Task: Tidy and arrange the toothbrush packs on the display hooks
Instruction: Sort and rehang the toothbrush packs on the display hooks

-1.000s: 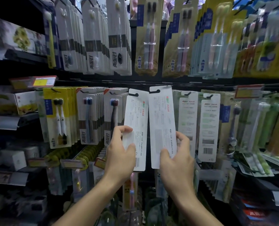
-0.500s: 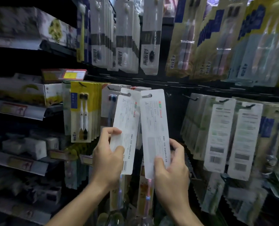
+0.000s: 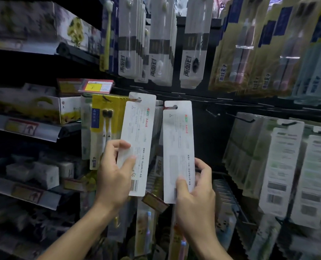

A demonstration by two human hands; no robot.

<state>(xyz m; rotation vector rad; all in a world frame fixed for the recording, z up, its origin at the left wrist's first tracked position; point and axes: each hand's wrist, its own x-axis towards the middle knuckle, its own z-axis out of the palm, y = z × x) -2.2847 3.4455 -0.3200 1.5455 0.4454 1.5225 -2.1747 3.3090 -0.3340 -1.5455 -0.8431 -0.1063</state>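
The two packs in the hands, the left pack (image 3: 137, 143) and the right pack (image 3: 178, 147), were white, printed in grey with small red-and-green logos and black barcodes. The pack (image 3: 107, 128) beside them was yellow with a blue label. The price tag (image 3: 99, 86) was yellow and red.

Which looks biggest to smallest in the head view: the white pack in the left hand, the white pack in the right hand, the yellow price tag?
1-2. Left-hand pack and right-hand pack: alike, not ranked.
3. Yellow price tag: clearly smallest.
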